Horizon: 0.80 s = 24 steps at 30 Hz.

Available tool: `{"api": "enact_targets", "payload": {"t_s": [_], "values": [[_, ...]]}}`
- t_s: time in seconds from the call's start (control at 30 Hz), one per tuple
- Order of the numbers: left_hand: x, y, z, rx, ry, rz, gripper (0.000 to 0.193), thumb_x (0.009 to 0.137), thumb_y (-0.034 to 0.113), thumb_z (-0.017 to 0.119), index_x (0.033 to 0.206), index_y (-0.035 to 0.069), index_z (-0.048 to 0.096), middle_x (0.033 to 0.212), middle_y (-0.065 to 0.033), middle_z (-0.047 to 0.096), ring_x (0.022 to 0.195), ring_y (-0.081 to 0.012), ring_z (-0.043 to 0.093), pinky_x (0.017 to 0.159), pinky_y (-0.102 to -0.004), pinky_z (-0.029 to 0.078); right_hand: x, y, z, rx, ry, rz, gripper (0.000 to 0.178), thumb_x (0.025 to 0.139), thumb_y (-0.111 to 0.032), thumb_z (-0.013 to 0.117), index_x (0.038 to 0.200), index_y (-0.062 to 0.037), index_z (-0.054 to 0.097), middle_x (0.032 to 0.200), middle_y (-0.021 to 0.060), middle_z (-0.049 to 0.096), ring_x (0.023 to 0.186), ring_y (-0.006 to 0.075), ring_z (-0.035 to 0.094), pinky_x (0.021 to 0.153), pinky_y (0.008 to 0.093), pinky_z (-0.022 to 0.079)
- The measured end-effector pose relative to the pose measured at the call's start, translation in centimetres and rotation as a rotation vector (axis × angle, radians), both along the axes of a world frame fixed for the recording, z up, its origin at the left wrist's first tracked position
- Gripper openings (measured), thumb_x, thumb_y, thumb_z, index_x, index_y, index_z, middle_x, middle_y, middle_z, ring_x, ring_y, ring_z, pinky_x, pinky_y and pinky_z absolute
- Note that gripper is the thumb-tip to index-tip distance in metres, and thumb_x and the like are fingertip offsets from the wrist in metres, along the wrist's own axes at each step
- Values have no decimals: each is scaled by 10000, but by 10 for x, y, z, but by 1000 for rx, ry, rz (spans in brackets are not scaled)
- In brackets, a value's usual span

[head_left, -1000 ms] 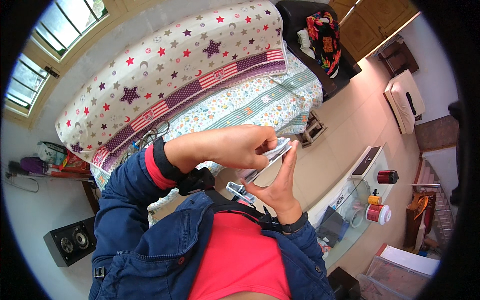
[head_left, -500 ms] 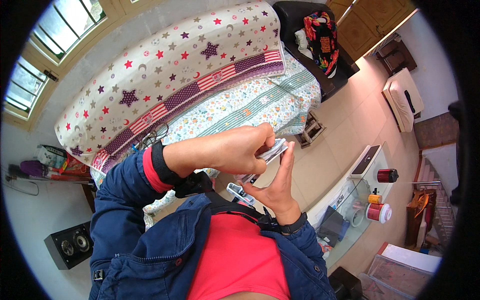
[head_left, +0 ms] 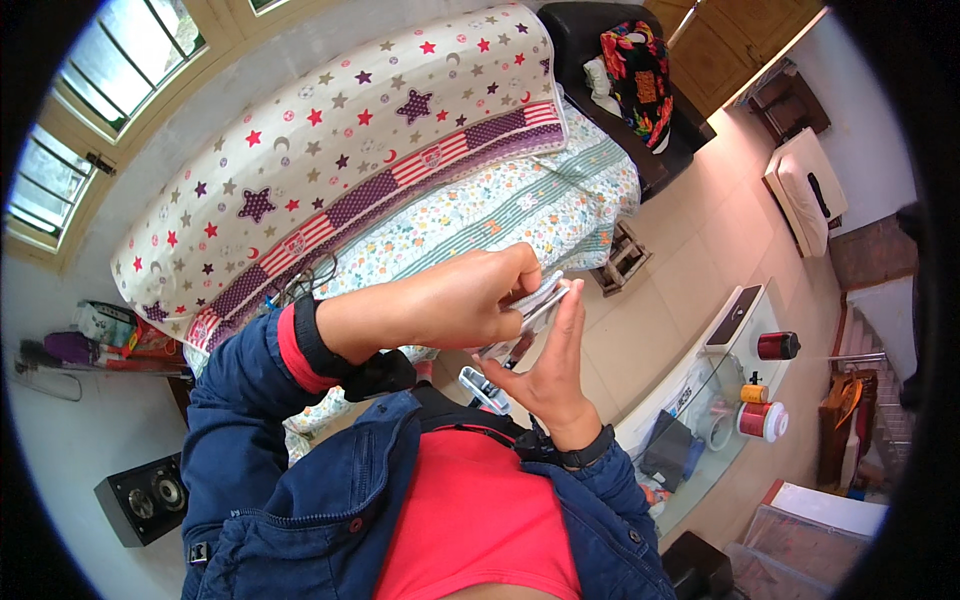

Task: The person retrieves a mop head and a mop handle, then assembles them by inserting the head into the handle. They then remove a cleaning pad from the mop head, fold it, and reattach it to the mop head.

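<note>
In front of my chest, both hands hold a small flat whitish-grey packet [head_left: 540, 300] with layered edges; its exact kind is unclear. My left hand [head_left: 465, 300] is curled, with thumb and bent fingers closed on its upper left side. My right hand [head_left: 555, 375] grips it from the other side between straighter fingers and the thumb. Between the hands, a clear, shiny part shows below the packet, mostly hidden by the fingers. Just beneath them is a pale grey-blue plastic piece [head_left: 484, 388], near my jacket opening.
Ahead stands a long seat under a star-patterned cover [head_left: 340, 150] and a floral cloth [head_left: 500, 210]. A small wooden stool [head_left: 622, 260] is beside it. To the right, a glass-topped table [head_left: 700, 420] carries a red cup [head_left: 777, 346] and jars. A black speaker [head_left: 145, 500] stands at left.
The packet is tilted more steeply, and the right fingertips have shifted slightly left along it. Both hands keep their hold. The view has shifted slightly.
</note>
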<state>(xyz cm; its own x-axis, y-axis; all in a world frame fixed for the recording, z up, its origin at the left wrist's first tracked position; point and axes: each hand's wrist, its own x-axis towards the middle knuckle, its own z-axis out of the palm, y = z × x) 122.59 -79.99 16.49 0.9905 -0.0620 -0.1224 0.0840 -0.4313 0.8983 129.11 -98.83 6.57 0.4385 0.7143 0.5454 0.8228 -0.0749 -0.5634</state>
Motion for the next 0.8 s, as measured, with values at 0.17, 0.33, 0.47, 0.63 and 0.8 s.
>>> {"api": "enact_targets", "payload": {"t_s": [0.17,0.33,0.47,0.63,0.8], "values": [[-4,0,1,51,-75,7,251,856,-19,619,1082,-6,510,858,-129,675,772,-204,655,693,-339,527,-2,4,-1,3,-21,-49,1308,648,-245,930,1526,116,29,1397,345,338,1263,489,421,1059,516,368],[-5,0,1,-4,-85,34,254,880,-27,623,1125,-17,555,879,-104,679,804,-181,661,717,-326,533,-3,5,-2,1,-29,-85,1316,640,-243,929,1528,109,25,1404,345,328,1270,490,413,1065,516,364],[-5,1,2,4,-28,43,251,885,-31,636,1125,-19,564,866,-81,660,794,-147,636,707,-304,521,-5,6,-1,-16,-32,-105,1322,636,-243,931,1530,102,21,1406,340,324,1269,487,413,1068,514,362],[-8,-5,-4,-98,-33,116,222,899,-37,637,1107,-14,563,846,-39,622,782,-101,590,697,-266,502,-7,6,-1,-15,-32,-123,1321,635,-247,932,1531,97,25,1401,334,332,1263,481,416,1064,512,363],[-9,-5,-10,-145,-52,142,194,902,-43,640,1075,-10,560,848,-10,604,789,-65,571,697,-243,492,-6,6,0,-21,-28,-129,1318,638,-256,932,1532,95,29,1397,330,338,1260,479,416,1061,512,364]]}}
